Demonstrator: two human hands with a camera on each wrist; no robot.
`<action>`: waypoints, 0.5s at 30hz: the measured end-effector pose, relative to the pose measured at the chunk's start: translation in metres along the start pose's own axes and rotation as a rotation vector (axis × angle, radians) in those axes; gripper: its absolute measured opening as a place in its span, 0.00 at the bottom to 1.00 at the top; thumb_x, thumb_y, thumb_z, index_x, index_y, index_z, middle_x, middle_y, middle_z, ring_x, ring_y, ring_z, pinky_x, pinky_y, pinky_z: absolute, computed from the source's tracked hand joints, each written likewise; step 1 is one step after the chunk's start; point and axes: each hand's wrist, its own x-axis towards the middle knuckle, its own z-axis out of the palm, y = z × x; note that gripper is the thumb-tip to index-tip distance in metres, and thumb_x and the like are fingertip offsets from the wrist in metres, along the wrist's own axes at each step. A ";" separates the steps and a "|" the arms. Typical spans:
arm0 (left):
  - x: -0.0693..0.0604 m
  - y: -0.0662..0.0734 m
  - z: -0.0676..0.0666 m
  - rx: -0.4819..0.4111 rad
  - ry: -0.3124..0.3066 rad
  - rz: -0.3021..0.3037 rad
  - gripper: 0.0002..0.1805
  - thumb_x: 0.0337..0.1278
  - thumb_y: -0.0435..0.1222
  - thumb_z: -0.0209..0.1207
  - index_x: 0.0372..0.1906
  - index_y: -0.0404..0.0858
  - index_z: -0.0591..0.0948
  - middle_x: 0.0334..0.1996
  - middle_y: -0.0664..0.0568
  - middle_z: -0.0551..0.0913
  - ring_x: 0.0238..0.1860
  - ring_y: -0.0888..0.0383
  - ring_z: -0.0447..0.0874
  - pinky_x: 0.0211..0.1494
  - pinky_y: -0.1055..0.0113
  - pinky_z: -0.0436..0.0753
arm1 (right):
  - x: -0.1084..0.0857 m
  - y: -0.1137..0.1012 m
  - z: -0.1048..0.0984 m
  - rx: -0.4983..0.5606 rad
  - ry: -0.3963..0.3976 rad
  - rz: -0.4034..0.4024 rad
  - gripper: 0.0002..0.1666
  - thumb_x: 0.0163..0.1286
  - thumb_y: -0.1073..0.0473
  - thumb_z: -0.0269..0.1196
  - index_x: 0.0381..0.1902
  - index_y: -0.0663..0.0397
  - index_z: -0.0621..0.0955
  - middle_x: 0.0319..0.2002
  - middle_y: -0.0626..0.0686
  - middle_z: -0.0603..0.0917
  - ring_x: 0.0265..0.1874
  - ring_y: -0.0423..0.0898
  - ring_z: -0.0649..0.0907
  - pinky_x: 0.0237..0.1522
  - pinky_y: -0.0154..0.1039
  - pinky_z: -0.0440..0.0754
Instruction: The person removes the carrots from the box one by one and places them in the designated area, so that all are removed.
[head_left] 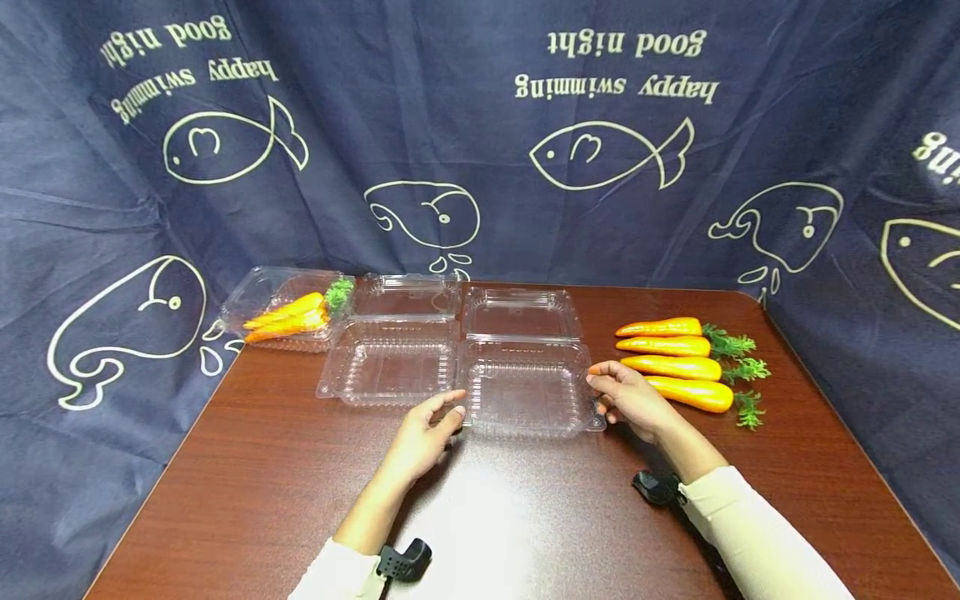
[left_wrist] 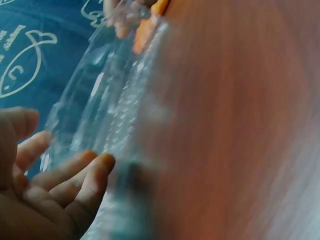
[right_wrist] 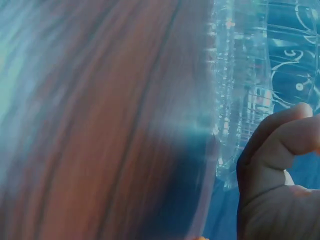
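In the head view an unlatched clear plastic clamshell box (head_left: 525,433) lies at the middle of the table, its lid (head_left: 522,292) folded back. My left hand (head_left: 422,437) is at the box's left side, fingers fairly straight and close to the rim; the left wrist view shows the fingers (left_wrist: 95,175) by the clear plastic. At the right side, my right hand (head_left: 633,400) has its loosely bent fingers at the rim. The right wrist view shows these fingers (right_wrist: 270,145) beside the box's corner, the contact partly hidden.
Left of it lies a second unlatched clamshell box (head_left: 390,402). A third clear box (head_left: 258,283) at the far left holds orange carrots (head_left: 288,317) with green tops. Several carrots (head_left: 667,346) lie in a column at the right. A dark printed curtain (head_left: 480,108) hangs behind the table (head_left: 247,467).
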 end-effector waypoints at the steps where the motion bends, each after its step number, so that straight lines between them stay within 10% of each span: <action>1: 0.000 0.000 -0.005 -0.002 -0.011 0.020 0.21 0.72 0.40 0.56 0.65 0.38 0.76 0.48 0.41 0.85 0.41 0.46 0.85 0.36 0.58 0.83 | 0.001 0.000 0.001 0.008 -0.002 -0.004 0.21 0.76 0.62 0.53 0.58 0.71 0.64 0.31 0.50 0.71 0.19 0.38 0.74 0.18 0.28 0.71; 8: -0.002 0.011 -0.056 0.132 -0.040 0.200 0.18 0.69 0.33 0.58 0.61 0.32 0.77 0.46 0.38 0.85 0.42 0.45 0.86 0.45 0.61 0.83 | 0.005 0.001 0.004 0.086 -0.003 -0.029 0.21 0.75 0.66 0.52 0.59 0.73 0.62 0.27 0.49 0.71 0.16 0.37 0.73 0.17 0.27 0.72; 15: 0.008 0.021 -0.124 0.418 0.096 0.331 0.13 0.67 0.34 0.59 0.53 0.36 0.82 0.42 0.47 0.87 0.37 0.58 0.83 0.40 0.65 0.80 | 0.007 -0.002 0.006 0.142 0.007 -0.025 0.17 0.77 0.66 0.50 0.57 0.72 0.63 0.30 0.50 0.68 0.17 0.36 0.72 0.18 0.26 0.71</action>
